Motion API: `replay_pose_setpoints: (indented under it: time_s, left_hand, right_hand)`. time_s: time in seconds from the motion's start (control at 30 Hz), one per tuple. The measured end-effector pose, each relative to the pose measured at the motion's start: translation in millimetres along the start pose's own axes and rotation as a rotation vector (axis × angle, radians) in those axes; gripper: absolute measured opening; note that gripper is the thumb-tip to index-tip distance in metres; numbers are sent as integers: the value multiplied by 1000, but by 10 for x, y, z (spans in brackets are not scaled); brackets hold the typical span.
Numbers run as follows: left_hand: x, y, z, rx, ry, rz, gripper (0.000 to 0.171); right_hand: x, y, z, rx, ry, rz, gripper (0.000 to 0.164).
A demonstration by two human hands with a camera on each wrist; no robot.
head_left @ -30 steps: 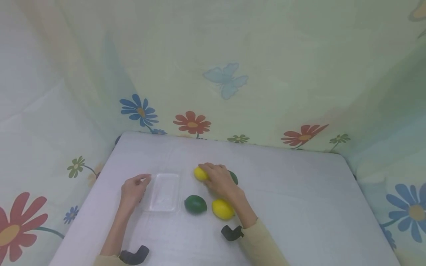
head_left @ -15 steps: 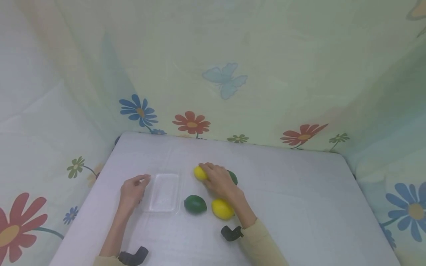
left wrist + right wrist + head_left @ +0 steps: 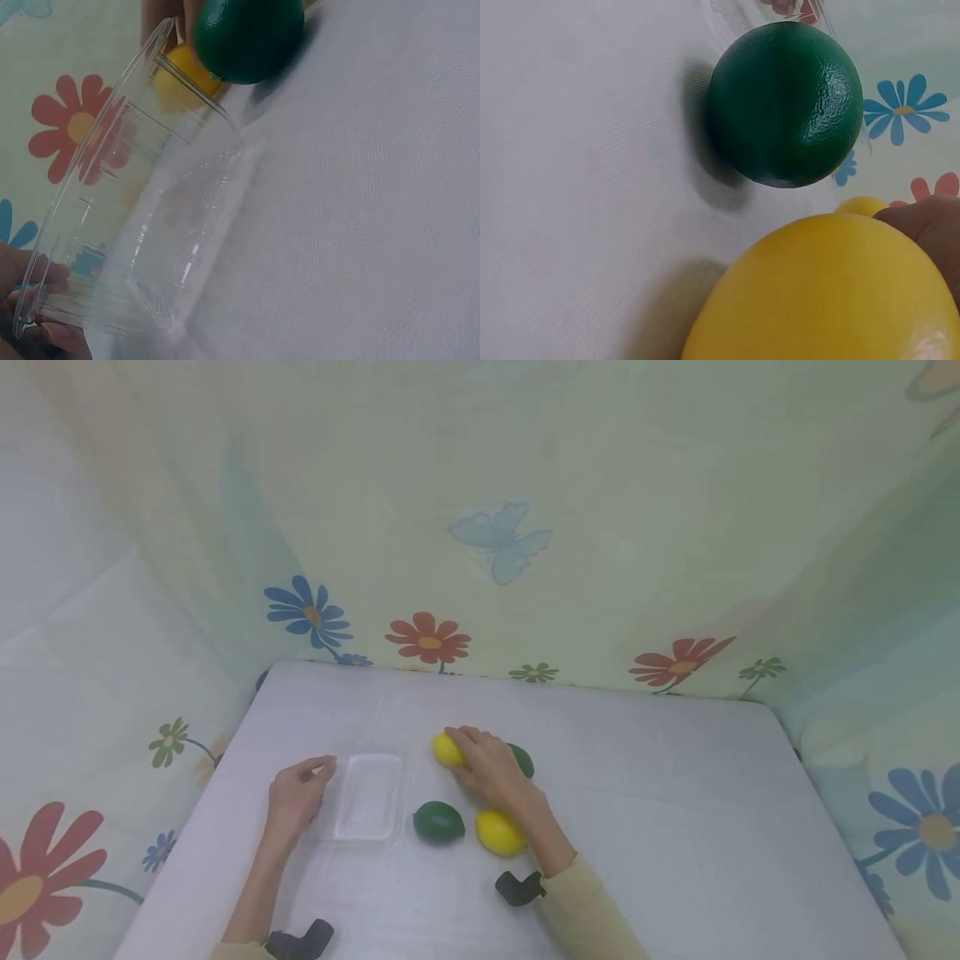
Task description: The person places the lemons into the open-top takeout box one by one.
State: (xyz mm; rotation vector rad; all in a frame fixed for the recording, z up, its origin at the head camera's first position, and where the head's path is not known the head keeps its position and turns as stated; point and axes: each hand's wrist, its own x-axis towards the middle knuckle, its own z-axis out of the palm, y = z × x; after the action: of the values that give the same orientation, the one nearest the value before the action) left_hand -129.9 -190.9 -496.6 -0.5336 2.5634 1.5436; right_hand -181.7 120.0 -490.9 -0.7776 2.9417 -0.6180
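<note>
My left hand pinches the left rim of a clear plastic container; in the left wrist view, fingers lie on both sides of its lip. The container sits upright on the white table, and nothing shows inside. Beyond it, my right hand grips a small lemon, its palm side hidden. That lemon shows only partly behind a nearer one in the right wrist view. A green lime lies right of the container. Beside it, under my right wrist, is another lemon.
A second lime lies just right of my right hand, partly covered by it. The white table stretches to the right. Flower-printed curtain hangs behind and along both sides. Black wrist mounts stick out near my sleeves.
The view shifts very slightly. Both hands keep their places, the left at the container's rim and the right around the small lemon.
</note>
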Motion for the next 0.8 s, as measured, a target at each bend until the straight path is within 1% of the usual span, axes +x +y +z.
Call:
replay_pose_setpoints:
  time_s: [0.27,0.5,0.67,0.8]
  left_hand:
    - [-1,-17,12,23,7,-15,48]
    - [4,-15,25,57,33,12,46]
    - [3,-11,39,69,39,16,44]
    - [0,-13,43,66,43,23,43]
  right_hand:
    - [-3,-44,-25,-13,20,-8,60]
    - [25,-160,-116,7,74,-52,57]
    - [67,-263,-164,32,56,-59,58]
    - [108,-343,-182,29,40,-70,59]
